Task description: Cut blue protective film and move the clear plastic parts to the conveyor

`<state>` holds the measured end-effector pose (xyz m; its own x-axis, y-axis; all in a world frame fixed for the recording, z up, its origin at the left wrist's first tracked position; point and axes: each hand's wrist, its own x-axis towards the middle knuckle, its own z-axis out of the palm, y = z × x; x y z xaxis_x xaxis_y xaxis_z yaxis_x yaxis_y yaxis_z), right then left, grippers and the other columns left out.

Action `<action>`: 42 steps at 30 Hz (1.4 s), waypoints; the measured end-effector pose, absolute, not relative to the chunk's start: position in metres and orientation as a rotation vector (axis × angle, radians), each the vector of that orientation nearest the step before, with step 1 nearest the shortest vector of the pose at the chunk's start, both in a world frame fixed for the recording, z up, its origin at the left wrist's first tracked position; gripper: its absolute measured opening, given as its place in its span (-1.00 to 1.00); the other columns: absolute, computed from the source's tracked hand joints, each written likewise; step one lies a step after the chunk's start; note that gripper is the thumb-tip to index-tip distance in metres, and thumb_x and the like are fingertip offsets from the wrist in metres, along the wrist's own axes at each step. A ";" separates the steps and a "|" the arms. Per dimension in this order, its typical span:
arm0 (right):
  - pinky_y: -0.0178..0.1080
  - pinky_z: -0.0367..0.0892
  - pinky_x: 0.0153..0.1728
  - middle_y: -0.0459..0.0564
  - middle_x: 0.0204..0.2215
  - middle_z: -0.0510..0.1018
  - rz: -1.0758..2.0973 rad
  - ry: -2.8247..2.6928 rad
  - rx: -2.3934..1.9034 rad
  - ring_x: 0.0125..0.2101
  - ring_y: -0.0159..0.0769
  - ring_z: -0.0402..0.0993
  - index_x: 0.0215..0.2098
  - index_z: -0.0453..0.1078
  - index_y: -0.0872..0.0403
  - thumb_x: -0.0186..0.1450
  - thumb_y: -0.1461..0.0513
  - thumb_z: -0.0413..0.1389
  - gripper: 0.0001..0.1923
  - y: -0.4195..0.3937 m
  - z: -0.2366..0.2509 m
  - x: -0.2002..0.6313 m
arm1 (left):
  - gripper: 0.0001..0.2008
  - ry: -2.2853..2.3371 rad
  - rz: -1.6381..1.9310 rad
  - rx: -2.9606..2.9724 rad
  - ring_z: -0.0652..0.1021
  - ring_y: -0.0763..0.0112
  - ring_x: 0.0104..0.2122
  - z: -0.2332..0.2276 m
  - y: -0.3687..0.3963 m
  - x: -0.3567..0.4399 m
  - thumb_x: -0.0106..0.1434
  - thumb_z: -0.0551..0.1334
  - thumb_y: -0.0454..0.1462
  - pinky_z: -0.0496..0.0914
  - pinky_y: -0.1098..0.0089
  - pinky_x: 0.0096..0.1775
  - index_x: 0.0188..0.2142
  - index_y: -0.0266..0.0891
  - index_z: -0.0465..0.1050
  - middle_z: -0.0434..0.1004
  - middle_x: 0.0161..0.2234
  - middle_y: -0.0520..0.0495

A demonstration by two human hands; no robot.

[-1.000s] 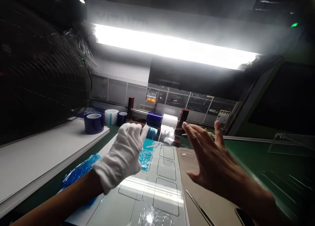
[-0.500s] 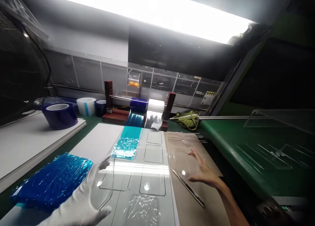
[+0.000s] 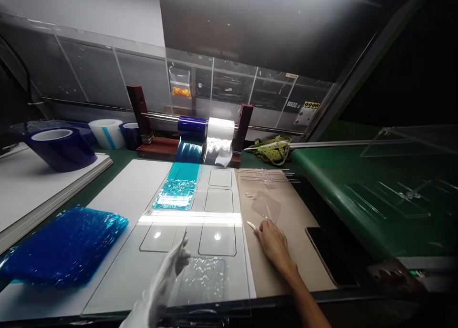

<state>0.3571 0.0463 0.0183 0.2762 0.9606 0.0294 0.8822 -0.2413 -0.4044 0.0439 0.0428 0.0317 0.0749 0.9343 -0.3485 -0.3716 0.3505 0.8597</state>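
Observation:
My left hand (image 3: 166,273), in a white glove, is turned edge-on over the glass sheet (image 3: 118,266). It seems closed on a clear plate, of which only a thin edge (image 3: 185,233) shows above the fingers. My bare right hand (image 3: 275,244) rests on the brown board (image 3: 296,266), fingers closed around metal tweezers; the tweezers' pale tip (image 3: 252,225) pokes out to the left. Just beyond those fingers lies a clear flat piece (image 3: 266,207). Black-outlined rectangles mark the sheet, and a wavy clear pad (image 3: 203,278) lies near its front edge.
Blue film-wrapped stack (image 3: 64,247) at left. A stand with a blue film roll (image 3: 192,127) and a white roll (image 3: 221,128) is behind, blue film (image 3: 177,192) running forward. Thin clear rods (image 3: 268,176) top the board. A phone (image 3: 327,254) lies right, beside a green surface (image 3: 322,166).
My right hand, spread open before, has come down and closed on the tweezers. My left hand has moved right and turned edge-on. The view has tilted down, bringing the phone into sight.

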 end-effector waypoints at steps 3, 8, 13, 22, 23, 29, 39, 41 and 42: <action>-0.16 0.23 -0.30 0.06 -0.39 0.42 0.387 -1.632 -2.149 -0.36 -0.17 0.38 -0.35 0.24 0.08 0.36 0.18 -0.18 -0.76 0.037 0.023 0.339 | -0.07 1.100 1.104 1.093 0.29 -0.08 0.13 0.058 0.022 0.036 -0.47 0.49 -0.06 0.02 0.09 0.26 0.03 -0.08 0.42 0.42 -0.01 -0.14; -0.33 0.25 -0.44 -0.15 -0.52 0.36 0.739 -1.657 -1.828 -0.53 -0.37 0.32 -0.08 0.19 0.04 0.44 0.08 -0.33 -0.64 -0.012 0.066 0.292 | -0.23 1.107 1.016 1.808 0.41 0.04 0.00 0.075 0.003 0.025 -0.08 0.30 -0.06 0.23 0.08 0.12 0.17 -0.11 0.27 0.38 0.03 -0.18; -0.37 0.27 -0.43 -0.09 -0.46 0.39 1.347 -1.512 -1.386 -0.49 -0.41 0.32 -0.23 0.36 0.03 0.41 -0.03 -0.21 -0.58 -0.064 0.102 0.231 | -0.55 1.191 0.874 1.932 0.46 0.22 -0.04 0.067 0.004 0.023 0.27 -0.01 -0.23 0.28 0.14 0.07 0.14 -0.09 0.30 0.43 -0.03 -0.17; -0.41 0.26 -0.46 -0.15 -0.44 0.34 1.337 -1.521 -1.540 -0.44 -0.39 0.23 -0.41 0.29 0.02 -0.16 -0.09 0.37 -0.46 -0.073 0.101 0.212 | -0.54 1.094 0.694 2.059 0.49 0.26 -0.09 0.065 0.007 0.019 0.26 0.02 -0.31 0.39 0.23 0.03 0.14 0.03 0.29 0.47 -0.13 -0.04; -0.41 0.26 -0.45 -0.16 -0.45 0.33 1.327 -1.518 -1.545 -0.43 -0.39 0.23 -0.42 0.28 0.02 -0.19 -0.07 0.39 -0.45 -0.073 0.101 0.211 | -0.54 1.088 0.661 2.061 0.49 0.25 -0.09 0.065 0.008 0.020 0.25 0.02 -0.31 0.38 0.22 0.04 0.13 0.04 0.29 0.47 -0.14 -0.03; -0.40 0.30 -0.41 -0.14 -0.40 0.35 1.310 -1.536 -1.571 -0.38 -0.36 0.27 -0.35 0.33 0.01 -0.21 -0.04 0.41 -0.43 -0.078 0.099 0.207 | -0.57 1.013 0.706 1.935 0.46 0.29 -0.03 0.075 0.001 0.022 0.28 -0.02 -0.28 0.29 0.23 0.12 0.10 0.03 0.35 0.46 -0.09 -0.03; -0.36 0.35 -0.36 -0.09 -0.36 0.36 1.324 -1.449 -1.539 -0.37 -0.33 0.28 -0.31 0.40 0.02 -0.09 -0.26 0.24 -0.38 -0.090 0.086 0.206 | -0.71 1.087 0.844 1.435 0.47 0.10 -0.14 0.075 -0.002 0.043 0.08 0.22 -0.14 0.17 0.04 0.17 -0.19 -0.03 0.57 0.50 -0.19 -0.12; -0.36 0.33 -0.40 -0.09 -0.40 0.36 1.311 -1.501 -1.477 -0.39 -0.32 0.27 -0.36 0.37 0.03 -0.08 -0.30 0.18 -0.36 -0.094 0.079 0.207 | -0.68 1.070 0.824 1.429 0.45 0.07 -0.09 0.081 -0.004 0.043 0.06 0.23 -0.13 0.12 0.03 0.19 -0.17 -0.05 0.56 0.49 -0.15 -0.13; -0.36 0.32 -0.43 -0.08 -0.41 0.36 1.271 -1.518 -1.473 -0.40 -0.33 0.26 -0.38 0.35 0.03 -0.06 -0.31 0.17 -0.37 -0.098 0.075 0.207 | -0.65 1.073 0.821 1.441 0.43 0.04 -0.06 0.086 -0.005 0.042 0.05 0.24 -0.12 0.08 0.02 0.20 -0.14 -0.06 0.55 0.48 -0.12 -0.13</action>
<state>0.2071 -0.0976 0.0746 -0.1467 0.9755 -0.1641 0.3327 -0.1076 -0.9369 0.0419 -0.0052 0.0860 0.3478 0.9344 -0.0769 0.1703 0.0177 0.9852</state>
